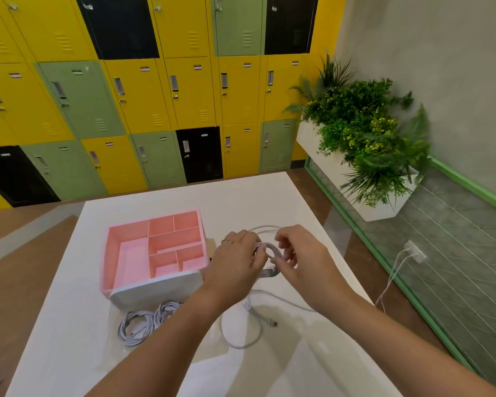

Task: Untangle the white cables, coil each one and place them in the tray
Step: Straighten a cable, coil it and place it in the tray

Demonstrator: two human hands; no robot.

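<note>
Above the glossy white table, just right of the pink plastic compartment tray, my left hand grips a partly wound round white cable, fingers curled round the loops. My right hand pinches the same loops from the opposite side, thumb and fingers closed on the strand. The unwound tail of this cable drops to the table and lies there in a loose curve, ending in a connector plug. Two coiled white cables lie on the table, touching each other, outside the tray and just beside its near white wall.
</note>
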